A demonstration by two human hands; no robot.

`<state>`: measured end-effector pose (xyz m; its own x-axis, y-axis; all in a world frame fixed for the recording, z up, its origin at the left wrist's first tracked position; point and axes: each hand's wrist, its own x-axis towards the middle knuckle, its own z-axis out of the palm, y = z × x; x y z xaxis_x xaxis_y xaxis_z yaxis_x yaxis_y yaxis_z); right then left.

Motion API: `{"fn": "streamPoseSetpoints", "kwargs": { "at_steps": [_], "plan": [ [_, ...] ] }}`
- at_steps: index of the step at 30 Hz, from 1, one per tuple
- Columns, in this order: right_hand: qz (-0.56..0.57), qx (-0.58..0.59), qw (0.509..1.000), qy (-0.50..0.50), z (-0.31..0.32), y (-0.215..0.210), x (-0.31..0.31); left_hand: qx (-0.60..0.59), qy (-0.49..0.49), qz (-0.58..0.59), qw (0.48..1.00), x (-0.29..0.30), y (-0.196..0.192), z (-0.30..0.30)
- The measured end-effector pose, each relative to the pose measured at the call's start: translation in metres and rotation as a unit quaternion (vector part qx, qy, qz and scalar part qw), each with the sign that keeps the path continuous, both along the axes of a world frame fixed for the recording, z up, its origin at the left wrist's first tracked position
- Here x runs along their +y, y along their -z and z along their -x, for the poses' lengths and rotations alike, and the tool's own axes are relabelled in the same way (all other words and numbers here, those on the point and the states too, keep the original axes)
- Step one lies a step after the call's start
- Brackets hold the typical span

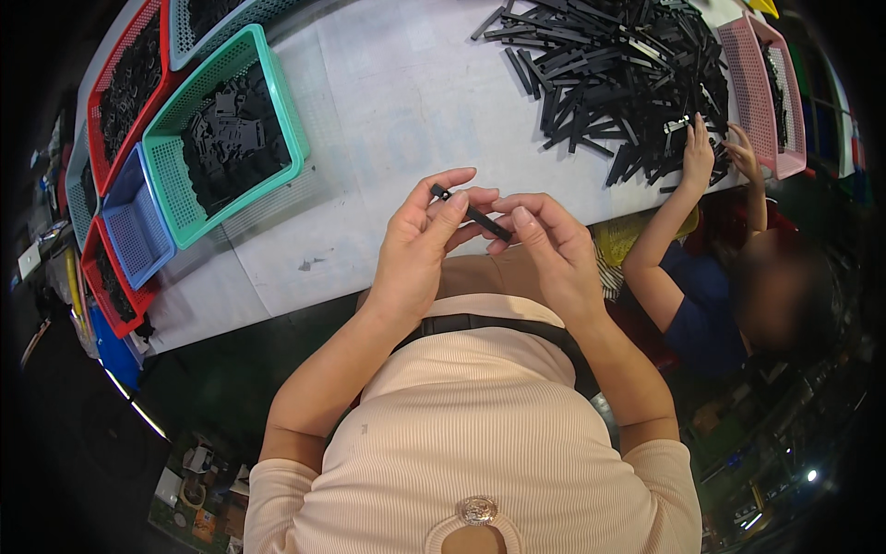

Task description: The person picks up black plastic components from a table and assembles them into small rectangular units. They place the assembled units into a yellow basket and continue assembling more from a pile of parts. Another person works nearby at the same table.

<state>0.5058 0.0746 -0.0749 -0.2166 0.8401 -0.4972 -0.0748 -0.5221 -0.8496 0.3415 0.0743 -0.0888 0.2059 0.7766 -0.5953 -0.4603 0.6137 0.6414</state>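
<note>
Between my two hands, just off the table's near edge, is a slim black plastic strip point(480, 218), tilted down to the right. My left hand point(420, 240) is closed on its upper left end, thumb on top near a small hole or fitting. Thumb and fingertips of my right hand point(551, 242) pinch the lower right end. What exactly the small detail at the left end is, I cannot make out. A large heap of similar black strips point(609, 78) lies at the far right of the table.
Left on the table point(369, 111) stand a green basket point(293, 111) of flat black parts, a blue basket point(138, 226), and red baskets point(164, 55) of small black pieces. A pink basket point(738, 55) is at the far right. Beside me, another person's hands point(699, 157) reach into the heap.
</note>
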Motion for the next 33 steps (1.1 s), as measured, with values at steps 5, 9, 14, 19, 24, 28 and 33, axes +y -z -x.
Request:
{"fn": "streamPoseSetpoints", "kwargs": {
  "at_steps": [5, 9, 14, 19, 24, 28, 33],
  "plan": [
    [-0.021, -0.023, 0.999, -0.025, 0.000, 0.003, -0.004, 0.021, 0.000, -0.005, 1.000, -0.001, 0.000, -0.002],
    [-0.023, -0.002, 0.999, -0.031, -0.005, 0.001, -0.004, 0.029, 0.000, -0.005, 1.000, -0.001, 0.001, -0.002],
    [-0.073, -0.026, 0.995, -0.057, -0.009, -0.003, -0.003, 0.036, -0.006, 0.026, 0.999, 0.003, -0.002, -0.003],
    [-0.170, -0.180, 0.964, -0.098, -0.006, -0.004, -0.002, 0.020, -0.011, 0.037, 0.999, 0.001, -0.002, -0.005],
    [-0.081, -0.115, 0.989, -0.046, -0.008, 0.002, -0.002, -0.005, -0.025, 0.039, 0.999, 0.001, 0.000, -0.004],
    [0.067, 0.037, 0.997, -0.005, -0.016, 0.006, 0.004, 0.003, -0.016, 0.039, 0.999, 0.001, -0.001, -0.003],
    [0.173, 0.136, 0.975, 0.013, -0.021, 0.010, 0.007, 0.019, -0.009, 0.042, 0.999, 0.001, -0.002, -0.003]
  ]
}}
